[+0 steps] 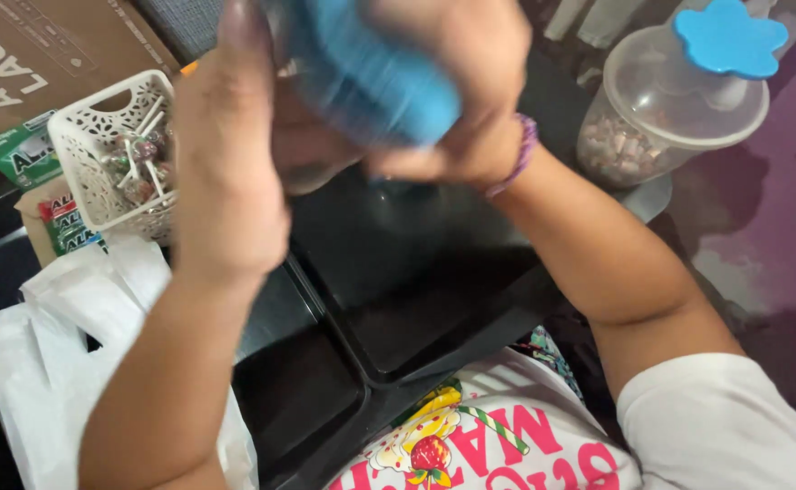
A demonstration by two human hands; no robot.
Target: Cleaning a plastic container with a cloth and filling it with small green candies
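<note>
Head view: nearest lay a printed bag (498, 445) and a black tray (398, 308) on the desk, its compartments bare. Above it the left hand (230, 172) wrapped a clear jar (303, 168), while the right hand (457, 100) closed over its blue lid (371, 77). The jar looked light, rigid and smooth, probably slippery, best gripped around the body and the lid's rim. Farther off, a white basket (112, 150) held lollipops, and a clear tub (679, 100) with a blue flower-shaped knob held candies.
</note>
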